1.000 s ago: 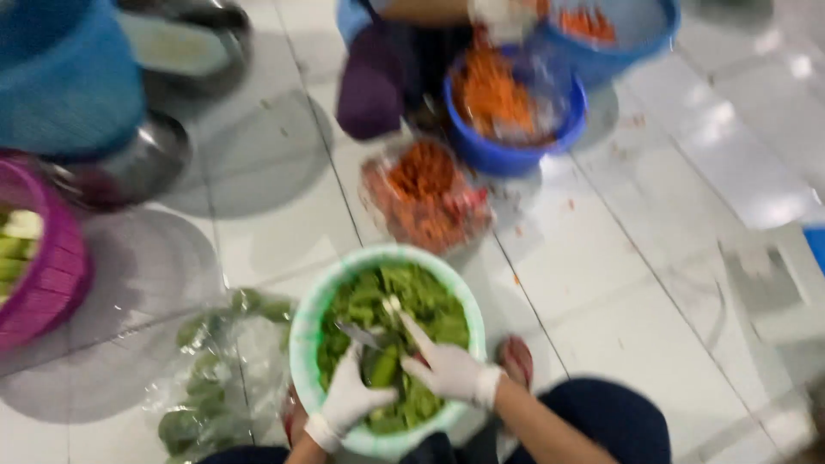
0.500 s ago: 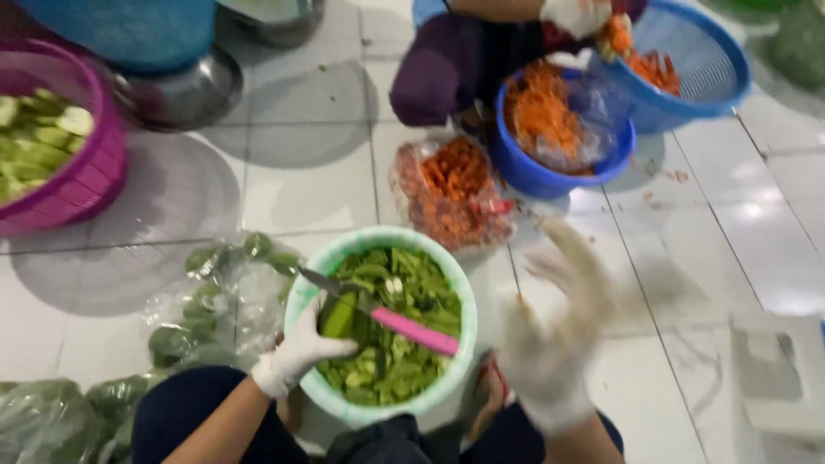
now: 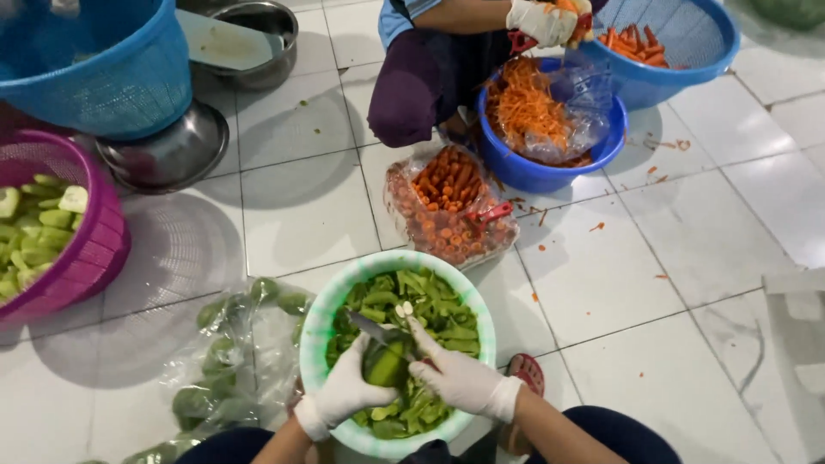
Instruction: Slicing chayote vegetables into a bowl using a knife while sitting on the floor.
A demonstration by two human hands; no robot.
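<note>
Cutting a green vegetable over the bowl

Low in the middle of the frame, the left hand (image 3: 348,391) wrapped tight around a green vegetable (image 3: 384,365) above the green bowl (image 3: 322,322). The right hand (image 3: 455,378) pinched a knife (image 3: 378,331). The blade was best kept pointing away from the fingers.

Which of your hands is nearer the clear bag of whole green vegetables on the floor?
Left. The left hand cups a green vegetable over the green bowl, on the side by the clear bag. The right hand is on the far side, holding a knife.
</note>
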